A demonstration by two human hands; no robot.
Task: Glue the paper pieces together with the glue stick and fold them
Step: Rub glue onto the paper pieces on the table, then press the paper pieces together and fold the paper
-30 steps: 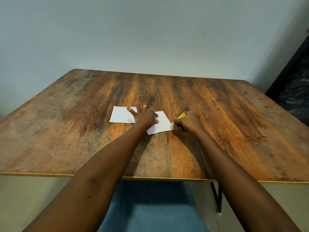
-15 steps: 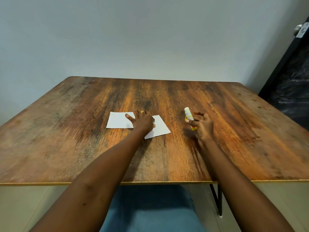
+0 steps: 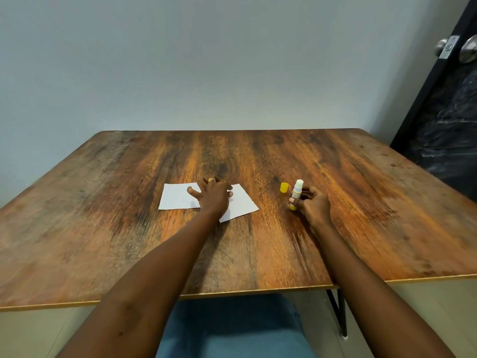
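Two white paper pieces lie side by side near the middle of the wooden table [image 3: 361, 202]: a left piece [image 3: 176, 200] and a right piece [image 3: 241, 204] turned at an angle. My left hand [image 3: 213, 196] rests flat over where they meet, fingers spread, a ring on one finger. My right hand [image 3: 313, 208] holds an uncapped glue stick [image 3: 296, 192] upright, white tip up, its base near the tabletop to the right of the papers. The yellow cap [image 3: 284, 187] stands on the table just left of the stick.
A dark door [image 3: 444, 120] with a metal knob [image 3: 468, 51] stands at the right beyond the table. A pale wall is behind. The table's front edge runs above my lap, with a black leg [image 3: 339, 313] at the right.
My right hand has moved the glue stick away from the right paper's edge and rightward, bringing it upright near the cap. My left hand has stayed on the papers. The camera has tilted up.
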